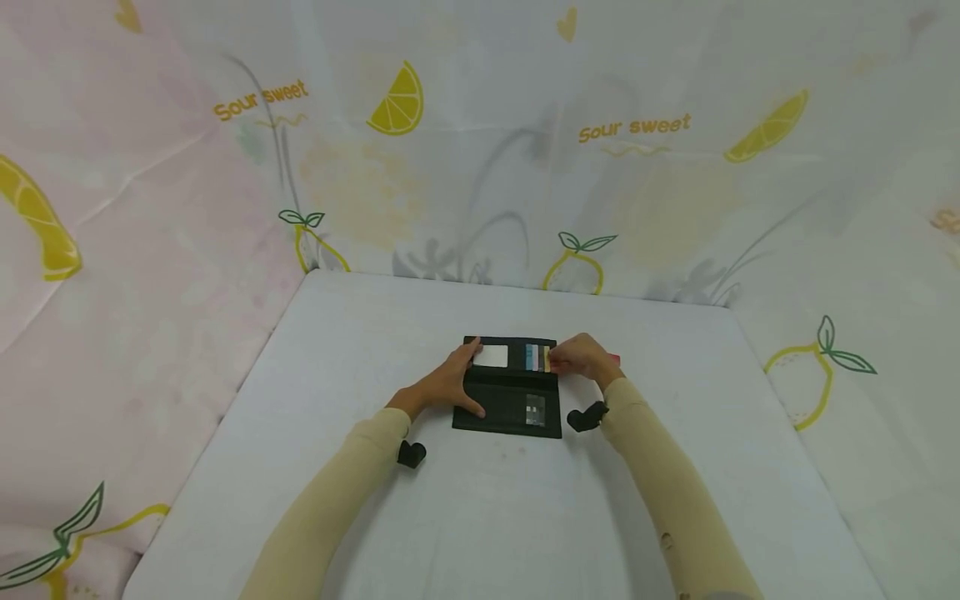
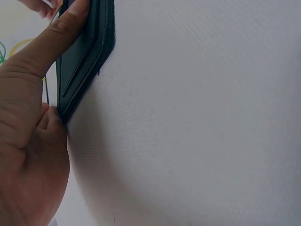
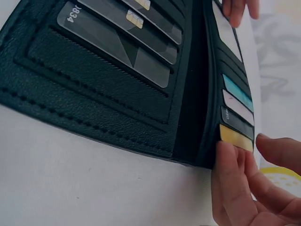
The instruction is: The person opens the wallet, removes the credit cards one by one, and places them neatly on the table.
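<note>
- Cream sleeves (image 1: 322, 517) enter at the bottom of the head view, over the white desk (image 1: 450, 517).
- The dark wallet (image 1: 510, 380) lies open at the centre; in its near panel (image 1: 506, 408), three greyish cards (image 3: 112, 51) already sit in slots.
- The left hand (image 1: 448, 385) rests across the wallet's left edge, fingers spread apart, thumb on the near panel.
- In the far panel (image 1: 516, 357) are a white card (image 1: 491, 357) and a blue card (image 3: 238, 93), a pale card (image 3: 238, 107) and a dark card (image 3: 237, 121).
- The right hand (image 1: 585, 357) touches the yellow card (image 3: 235, 136) with its fingertips, thumb apart. This row seems nearly complete; whether the yellow card is fully seated, I cannot tell.
- A red thing (image 1: 615, 360) shows beside this hand, mostly hidden.
</note>
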